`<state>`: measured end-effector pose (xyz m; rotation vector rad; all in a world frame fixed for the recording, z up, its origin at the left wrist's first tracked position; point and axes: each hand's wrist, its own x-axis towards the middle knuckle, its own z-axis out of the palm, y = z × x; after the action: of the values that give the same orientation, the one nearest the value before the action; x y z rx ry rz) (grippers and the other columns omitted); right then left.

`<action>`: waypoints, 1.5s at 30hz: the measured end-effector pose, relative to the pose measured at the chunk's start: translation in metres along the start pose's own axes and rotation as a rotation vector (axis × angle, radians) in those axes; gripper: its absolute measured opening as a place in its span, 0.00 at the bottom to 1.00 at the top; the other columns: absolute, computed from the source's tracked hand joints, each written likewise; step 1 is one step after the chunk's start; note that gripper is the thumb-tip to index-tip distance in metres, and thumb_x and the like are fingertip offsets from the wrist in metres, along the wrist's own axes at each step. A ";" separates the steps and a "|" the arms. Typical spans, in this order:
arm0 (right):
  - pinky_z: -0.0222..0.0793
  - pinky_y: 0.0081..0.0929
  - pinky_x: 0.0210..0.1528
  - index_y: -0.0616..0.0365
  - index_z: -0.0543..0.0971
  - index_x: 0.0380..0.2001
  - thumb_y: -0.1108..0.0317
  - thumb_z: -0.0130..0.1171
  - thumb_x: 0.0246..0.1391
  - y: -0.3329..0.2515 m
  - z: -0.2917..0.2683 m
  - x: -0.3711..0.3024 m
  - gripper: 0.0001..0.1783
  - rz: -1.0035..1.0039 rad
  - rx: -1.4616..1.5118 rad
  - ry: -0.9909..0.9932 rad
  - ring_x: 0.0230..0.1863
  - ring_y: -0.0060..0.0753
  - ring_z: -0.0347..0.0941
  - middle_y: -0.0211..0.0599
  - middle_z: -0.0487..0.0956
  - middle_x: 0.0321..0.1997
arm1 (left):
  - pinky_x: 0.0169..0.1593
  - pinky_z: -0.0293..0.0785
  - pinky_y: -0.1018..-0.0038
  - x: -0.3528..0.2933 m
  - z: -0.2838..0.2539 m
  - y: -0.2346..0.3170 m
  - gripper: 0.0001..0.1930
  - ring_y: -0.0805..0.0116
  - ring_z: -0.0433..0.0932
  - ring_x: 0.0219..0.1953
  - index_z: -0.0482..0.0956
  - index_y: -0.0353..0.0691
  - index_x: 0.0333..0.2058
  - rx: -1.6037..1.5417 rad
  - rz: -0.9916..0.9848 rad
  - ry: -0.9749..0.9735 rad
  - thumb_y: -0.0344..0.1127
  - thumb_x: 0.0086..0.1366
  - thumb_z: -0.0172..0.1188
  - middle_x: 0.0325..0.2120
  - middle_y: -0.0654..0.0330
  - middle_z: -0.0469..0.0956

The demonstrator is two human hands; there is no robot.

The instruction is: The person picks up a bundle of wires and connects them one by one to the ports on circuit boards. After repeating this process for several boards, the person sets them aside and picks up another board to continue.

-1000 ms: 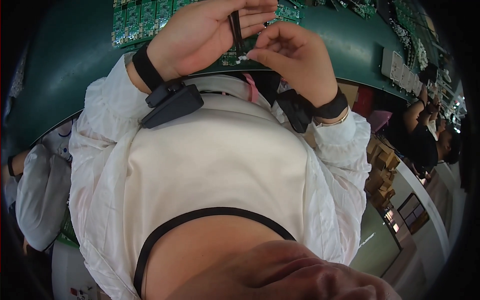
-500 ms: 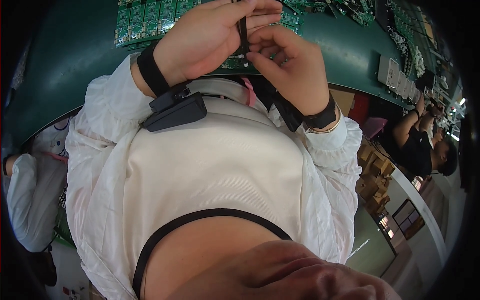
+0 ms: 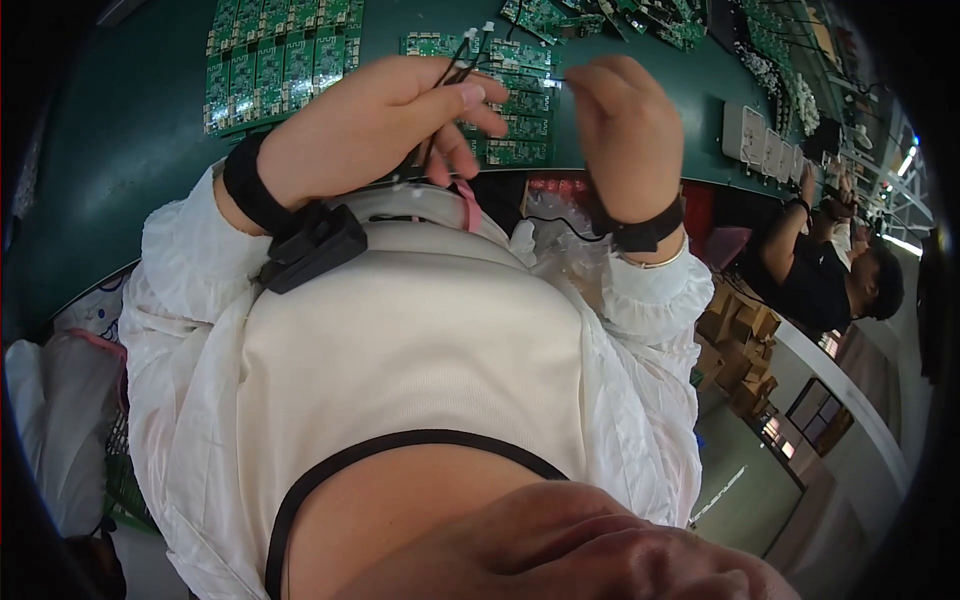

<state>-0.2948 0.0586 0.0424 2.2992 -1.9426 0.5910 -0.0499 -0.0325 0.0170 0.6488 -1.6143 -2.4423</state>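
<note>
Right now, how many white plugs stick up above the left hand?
2: one plug and, just right of it, a second plug, both on black wires in the left hand. More may be hidden.

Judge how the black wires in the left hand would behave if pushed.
The black wires probably flex easily, being thin, but spring back somewhat: they jut fairly straight from the left hand. Small white connectors on their ends might snag.
</note>
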 end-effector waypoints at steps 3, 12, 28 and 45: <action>0.77 0.28 0.39 0.60 0.84 0.36 0.80 0.64 0.52 0.024 0.000 -0.004 0.07 0.169 0.147 -0.002 0.36 0.38 0.83 0.38 0.85 0.36 | 0.56 0.78 0.73 -0.002 -0.006 0.006 0.22 0.67 0.81 0.52 0.74 0.29 0.59 -0.165 0.055 -0.016 0.42 0.80 0.47 0.52 0.52 0.80; 0.76 0.21 0.44 0.65 0.83 0.37 0.79 0.67 0.54 0.022 0.039 0.009 0.07 0.215 0.599 -0.165 0.38 0.26 0.82 0.36 0.86 0.38 | 0.65 0.72 0.66 0.006 -0.007 -0.012 0.24 0.56 0.75 0.63 0.69 0.27 0.61 -0.512 0.141 0.152 0.42 0.82 0.37 0.60 0.48 0.75; 0.77 0.24 0.39 0.64 0.81 0.34 0.81 0.67 0.53 0.016 0.039 0.034 0.06 -0.043 0.345 -0.287 0.34 0.36 0.82 0.41 0.84 0.34 | 0.70 0.66 0.63 0.015 -0.015 -0.029 0.24 0.55 0.71 0.66 0.69 0.26 0.61 -0.515 0.132 0.174 0.41 0.82 0.38 0.61 0.48 0.73; 0.75 0.23 0.33 0.63 0.82 0.35 0.78 0.70 0.52 -0.003 0.015 0.041 0.08 0.185 0.025 -0.424 0.30 0.32 0.81 0.38 0.84 0.31 | 0.69 0.67 0.61 0.016 -0.009 -0.023 0.21 0.54 0.71 0.65 0.69 0.23 0.58 -0.788 0.038 0.204 0.37 0.81 0.42 0.58 0.45 0.73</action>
<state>-0.2830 0.0166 0.0427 2.4323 -2.3570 0.1410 -0.0575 -0.0362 -0.0109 0.6693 -0.4944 -2.5740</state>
